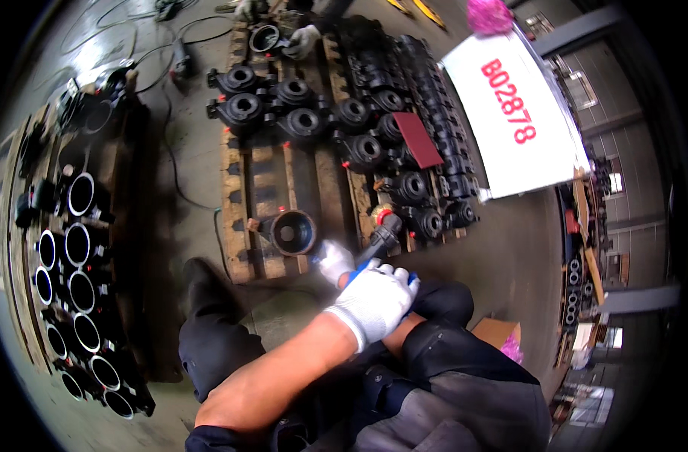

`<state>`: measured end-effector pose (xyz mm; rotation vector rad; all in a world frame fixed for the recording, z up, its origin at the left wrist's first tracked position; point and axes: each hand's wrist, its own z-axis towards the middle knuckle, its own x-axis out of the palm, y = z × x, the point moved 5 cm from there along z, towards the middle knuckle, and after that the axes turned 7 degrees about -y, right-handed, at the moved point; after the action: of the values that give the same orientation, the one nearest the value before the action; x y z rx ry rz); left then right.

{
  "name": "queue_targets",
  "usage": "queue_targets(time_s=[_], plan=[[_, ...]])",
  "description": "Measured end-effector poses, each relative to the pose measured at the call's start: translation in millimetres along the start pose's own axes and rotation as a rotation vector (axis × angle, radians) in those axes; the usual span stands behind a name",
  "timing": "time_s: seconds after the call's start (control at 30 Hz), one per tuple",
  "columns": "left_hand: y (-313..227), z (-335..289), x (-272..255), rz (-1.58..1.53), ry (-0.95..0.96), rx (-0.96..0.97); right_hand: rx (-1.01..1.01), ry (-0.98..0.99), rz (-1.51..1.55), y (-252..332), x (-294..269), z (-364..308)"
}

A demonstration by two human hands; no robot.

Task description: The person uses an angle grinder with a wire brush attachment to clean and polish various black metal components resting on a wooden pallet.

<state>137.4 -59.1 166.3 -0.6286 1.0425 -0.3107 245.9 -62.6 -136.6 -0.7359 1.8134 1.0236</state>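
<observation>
My left hand (378,297), in a white glove with blue at its palm side, reaches across from the lower left. Its fingers are curled round the rear end of a dark angle grinder (384,235). A wire cup brush (381,213) in red and gold sits at the grinder's far end. My right hand (334,261), also white-gloved, is smeared by motion; its wrist passes beneath my left hand. Just left of it stands a round, hollow cast housing (292,232), open side up, on the near part of the wooden pallet (241,252). The fingers of the right hand cannot be made out.
Several black cast housings (304,122) and a dark red sheet (417,140) lie farther back. Another person's gloved hand (302,43) touches a ring part (265,38) at the far edge. A second pallet with ringed castings (80,291) stands left; a white board (513,113) stands right. A cable (170,154) crosses the floor.
</observation>
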Motion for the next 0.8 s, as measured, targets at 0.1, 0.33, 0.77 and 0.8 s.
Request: queue_targets(time_s=[0.1, 0.33, 0.77, 0.8], plan=[[-1, -2, 9, 0.041, -0.01, 0.038, 0.051, 0.264, 0.019, 0, 3, 14], [-8, -1, 34, -0.03, 0.019, 0.108, 0.244, -0.101, 0.722, -53, -21, -28], [8, -17, 62, 0.0, 0.109, -0.075, 0.778, -0.528, 0.794, -147, -2, -23], [8, -18, 61, -0.011, 0.111, -0.074, 0.799, -0.504, 0.85, -153, 2, -22]])
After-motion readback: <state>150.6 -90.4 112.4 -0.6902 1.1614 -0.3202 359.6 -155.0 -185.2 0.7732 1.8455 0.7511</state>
